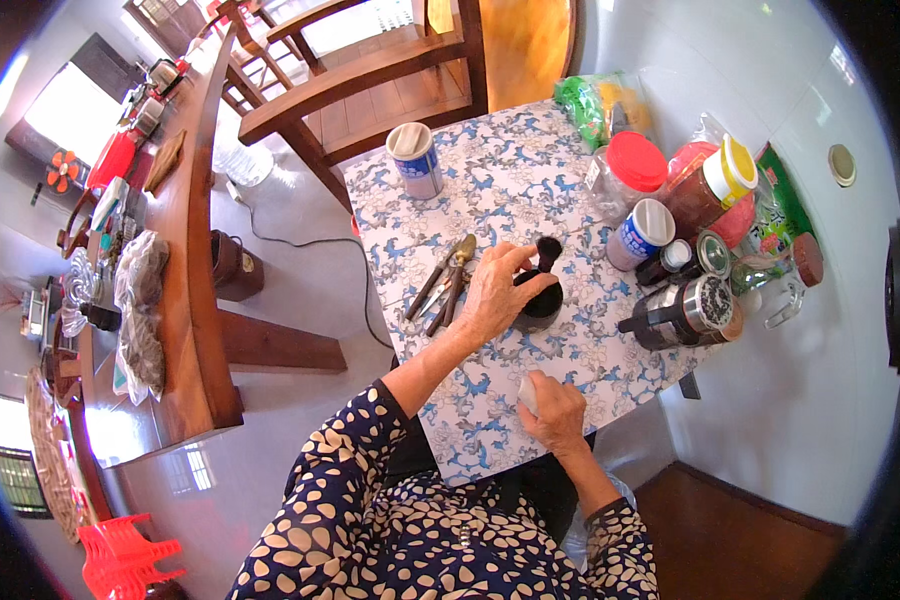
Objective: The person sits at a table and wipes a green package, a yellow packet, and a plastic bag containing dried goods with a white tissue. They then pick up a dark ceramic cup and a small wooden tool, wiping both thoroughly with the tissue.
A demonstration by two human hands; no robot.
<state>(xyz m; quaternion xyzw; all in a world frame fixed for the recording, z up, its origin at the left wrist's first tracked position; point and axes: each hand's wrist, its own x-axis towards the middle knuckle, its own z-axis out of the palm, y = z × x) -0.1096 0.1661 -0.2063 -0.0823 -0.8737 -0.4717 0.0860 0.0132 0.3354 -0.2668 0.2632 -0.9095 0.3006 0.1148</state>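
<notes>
My left hand point(495, 289) reaches over a black cup point(536, 319) on the patterned tabletop. A brush with dark bristles point(548, 250) stands in the cup, bristles up. My left thumb and index finger are spread at the brush and the cup's mouth; whether they grip the brush is unclear. Near the table's front edge, my right hand point(559, 412) is closed around a small whitish object point(528, 396), mostly hidden by the fingers. Several dark-handled tools with metal ends point(456, 281) lie just left of my left hand.
A blue-and-white canister point(415, 165) stands at the table's far left. Along the wall sit a red-lidded jar point(636, 163), a second canister point(640, 234), a yellow-lidded jar point(709, 187) and a steel-topped flask point(679, 311). A wooden chair point(367, 82) stands beyond; a cable point(307, 243) crosses the floor.
</notes>
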